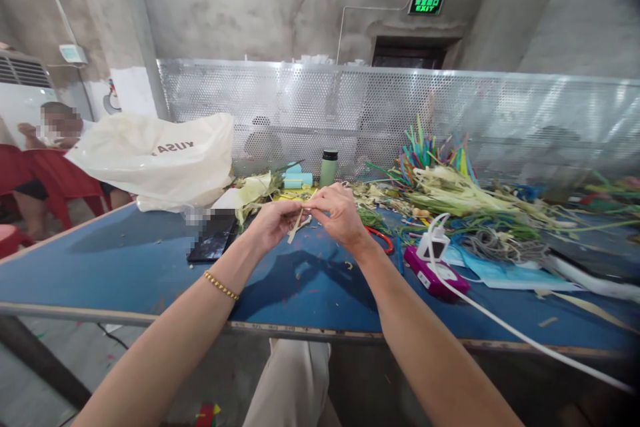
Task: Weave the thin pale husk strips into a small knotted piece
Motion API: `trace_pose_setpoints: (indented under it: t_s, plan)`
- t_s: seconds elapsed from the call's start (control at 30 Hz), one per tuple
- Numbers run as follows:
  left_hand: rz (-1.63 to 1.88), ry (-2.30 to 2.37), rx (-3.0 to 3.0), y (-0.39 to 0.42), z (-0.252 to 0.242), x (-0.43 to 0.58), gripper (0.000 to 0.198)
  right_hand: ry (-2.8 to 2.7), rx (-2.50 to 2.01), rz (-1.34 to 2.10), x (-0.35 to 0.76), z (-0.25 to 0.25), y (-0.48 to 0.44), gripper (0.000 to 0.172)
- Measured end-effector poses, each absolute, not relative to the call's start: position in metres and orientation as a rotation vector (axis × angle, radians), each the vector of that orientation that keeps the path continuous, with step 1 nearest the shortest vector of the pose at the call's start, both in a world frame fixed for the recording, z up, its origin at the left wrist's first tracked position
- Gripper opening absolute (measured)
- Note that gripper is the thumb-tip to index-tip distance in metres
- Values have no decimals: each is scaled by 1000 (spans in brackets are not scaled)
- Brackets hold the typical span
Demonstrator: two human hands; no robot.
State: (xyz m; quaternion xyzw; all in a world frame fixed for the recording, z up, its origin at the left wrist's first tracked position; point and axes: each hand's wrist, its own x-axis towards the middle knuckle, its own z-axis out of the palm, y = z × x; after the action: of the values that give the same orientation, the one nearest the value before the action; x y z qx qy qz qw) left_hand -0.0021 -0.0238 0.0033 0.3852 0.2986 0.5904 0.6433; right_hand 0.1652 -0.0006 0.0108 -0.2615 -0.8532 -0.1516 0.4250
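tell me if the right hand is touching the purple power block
Apart. The head view shows a gap between them: the right hand is up and to the left of the purple power block, with the red loop in between.

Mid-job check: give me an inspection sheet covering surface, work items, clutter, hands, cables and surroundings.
Surface: blue tabletop, small scraps scattered on it.
Work items: pale strip pinched at the fingertips, its end hanging down.
Clutter: white bag at left, green bottle behind the hands, pale husks at right.
Hands: left hand and right hand meet at the strip.
Cables: white cable from the charger crosses the near table edge.
Surroundings: perforated metal screen, lit exit sign, person at far left.
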Motion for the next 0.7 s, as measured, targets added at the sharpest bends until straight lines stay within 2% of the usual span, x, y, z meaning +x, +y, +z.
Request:
trace_pose_setpoints:
  t_s: [0.17, 0.27, 0.5, 0.7]
  plan:
    - [1351, 653, 952, -25, 1, -3, 3, -2133, -660, -373, 167, 11, 0, 17]
    - [1355, 664, 966, -25, 0, -4, 3, -2116, -642, -323, 167, 10, 1, 17]
    - [1340, 642, 1009, -23, -2, -5, 2, -2084, -656, -106, 167, 12, -2, 36]
    - [1334, 634, 1080, -25, -2, -4, 8, -2056, -636, 65, 169, 15, -3, 41]
